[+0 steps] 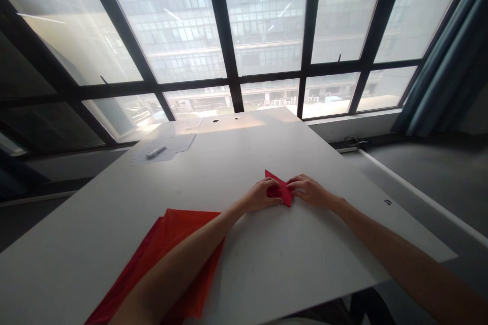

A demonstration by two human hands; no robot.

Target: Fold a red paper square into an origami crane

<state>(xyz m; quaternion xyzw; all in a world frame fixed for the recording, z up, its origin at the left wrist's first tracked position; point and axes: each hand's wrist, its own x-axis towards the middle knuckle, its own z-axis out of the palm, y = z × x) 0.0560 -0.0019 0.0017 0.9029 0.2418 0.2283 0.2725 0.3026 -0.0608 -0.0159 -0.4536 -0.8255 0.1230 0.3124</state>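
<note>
Head view, just right of frame centre: with left hand [262, 195] and right hand [311, 191] pinching red paper [285, 194], align edges, pressing evenly against table [232, 162].

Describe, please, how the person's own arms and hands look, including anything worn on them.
The left arm and right arm are bare, with no sleeve in view. The left hand and right hand wear no gloves. No watch, bracelet or cable shows; small rings are hard to judge.
</note>
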